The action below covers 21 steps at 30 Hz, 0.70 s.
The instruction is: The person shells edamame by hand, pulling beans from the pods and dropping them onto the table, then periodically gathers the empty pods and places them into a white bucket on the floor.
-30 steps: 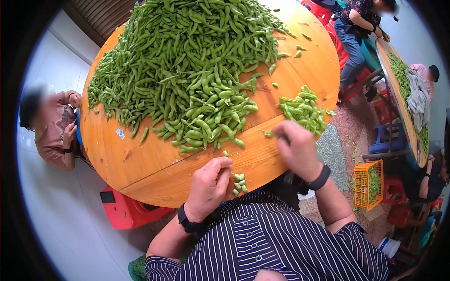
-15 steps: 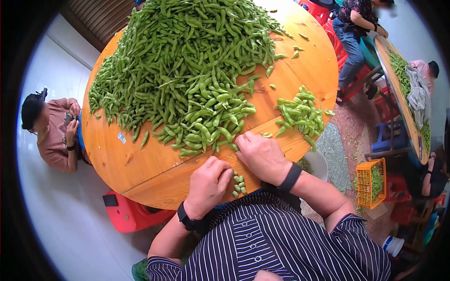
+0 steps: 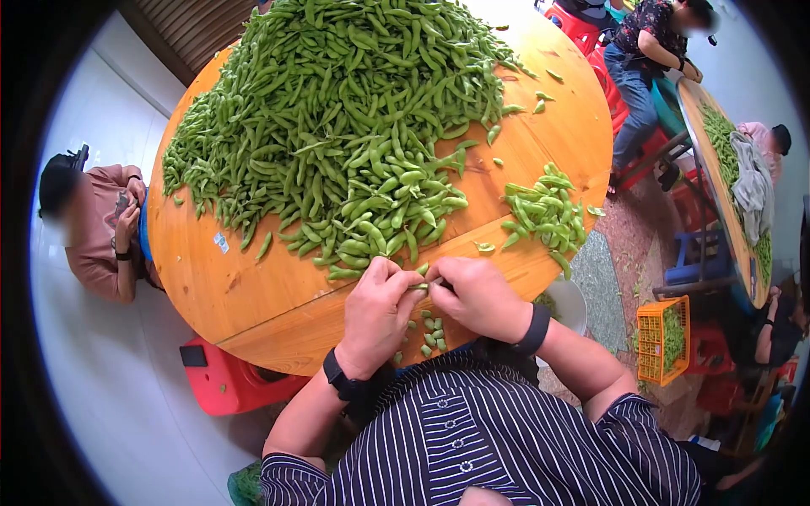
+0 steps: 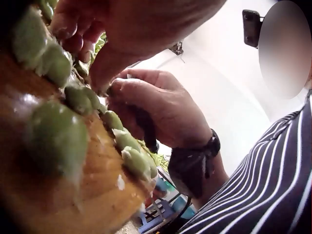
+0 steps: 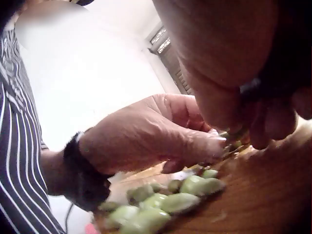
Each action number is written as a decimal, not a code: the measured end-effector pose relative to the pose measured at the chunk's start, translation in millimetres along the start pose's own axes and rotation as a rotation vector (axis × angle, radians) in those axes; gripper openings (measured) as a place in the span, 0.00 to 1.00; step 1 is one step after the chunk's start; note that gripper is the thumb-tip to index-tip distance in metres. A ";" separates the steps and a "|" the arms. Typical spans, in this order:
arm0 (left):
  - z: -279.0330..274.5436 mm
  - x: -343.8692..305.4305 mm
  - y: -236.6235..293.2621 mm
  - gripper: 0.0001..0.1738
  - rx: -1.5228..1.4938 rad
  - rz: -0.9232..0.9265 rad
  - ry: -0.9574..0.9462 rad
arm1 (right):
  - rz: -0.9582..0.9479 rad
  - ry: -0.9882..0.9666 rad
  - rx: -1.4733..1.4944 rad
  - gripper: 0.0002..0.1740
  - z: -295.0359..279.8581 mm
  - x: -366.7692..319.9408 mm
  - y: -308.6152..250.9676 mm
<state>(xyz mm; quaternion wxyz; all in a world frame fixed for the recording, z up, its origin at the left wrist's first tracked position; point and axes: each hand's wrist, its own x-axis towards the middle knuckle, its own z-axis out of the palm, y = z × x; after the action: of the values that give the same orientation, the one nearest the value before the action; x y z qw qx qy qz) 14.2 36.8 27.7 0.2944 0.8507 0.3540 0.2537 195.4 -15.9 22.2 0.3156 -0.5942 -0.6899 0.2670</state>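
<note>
Between the fingertips of both hands is a green soybean pod (image 3: 419, 287), low over the table near its front edge. My left hand (image 3: 375, 308) pinches it from the left, and my right hand (image 3: 477, 295) from the right. Shelled green beans (image 3: 434, 329) lie on the wood just below the hands. They also show close up as beans (image 4: 57, 139) in the left wrist view and beans (image 5: 146, 219) in the right wrist view. The large pile of whole pods (image 3: 337, 126) rises right beyond the fingers. Fingers hide much of the held pod.
A smaller heap of pods (image 3: 547, 211) lies at the right of the round wooden table (image 3: 270, 337). A pale bucket (image 3: 572, 304) stands below that edge. A red stool (image 3: 228, 379) is at left, a yellow crate (image 3: 664, 337) at right. Other people sit at both sides.
My right hand has gone from the small heap at right to the big pile's front edge, then back to my left hand, with a pod now between them. More loose beans show below.
</note>
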 end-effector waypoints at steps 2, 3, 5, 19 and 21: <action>-2.5 1.6 0.0 0.09 -0.077 0.021 0.056 | 0.063 0.005 0.140 0.10 -8.3 1.2 -4.7; -5.7 0.3 0.4 0.09 -0.234 -0.112 0.025 | 0.103 0.078 0.219 0.09 -12.6 0.7 -8.1; -4.4 -3.9 -0.9 0.09 -0.531 -0.306 -0.003 | 0.184 0.143 0.365 0.08 -20.4 -1.6 -11.6; -6.4 -9.7 12.5 0.09 -1.007 -0.634 -0.092 | 0.287 0.011 0.563 0.12 -3.8 -9.2 -11.2; -4.5 -10.2 13.5 0.07 -1.018 -0.634 -0.071 | 0.277 0.022 0.548 0.12 -3.2 -8.9 -11.7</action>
<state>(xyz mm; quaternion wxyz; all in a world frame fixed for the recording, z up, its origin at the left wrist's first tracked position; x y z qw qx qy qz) 11.1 22.8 37.8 0.7377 0.4639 0.4144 0.2626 191.1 -26.5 31.9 0.4325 -0.5781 -0.5012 0.4770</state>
